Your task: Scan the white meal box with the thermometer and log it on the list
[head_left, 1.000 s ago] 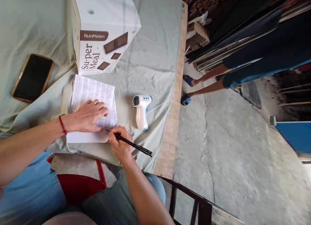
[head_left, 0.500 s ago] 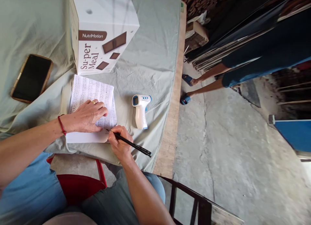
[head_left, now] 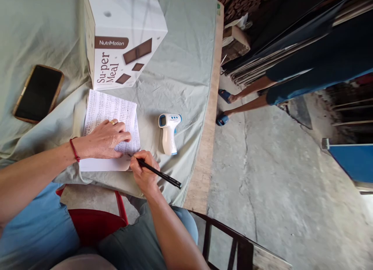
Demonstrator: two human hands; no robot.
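Note:
A sheet of paper with dense handwriting lies on the cloth in front of me; its lower strip is blank. My left hand rests on the paper, fingers stretched out and somewhat bent, a ring on one finger and a red band at the wrist. At the paper's lower right corner, my right hand grips a black pen. The pen's tip meets the paper near the last written lines, and its back end slants down to the right. A white and blue infrared thermometer lies to the right of the paper.
A white NutriMotion box stands behind the paper. On the left lies a phone in a brown case. The table's bare wooden edge runs along the right. Beyond it, a person in sandals stands on the concrete floor.
Almost nothing differs. The left index finger has shifted very slightly to the right; the pen and right hand stay at nearly the same spot.

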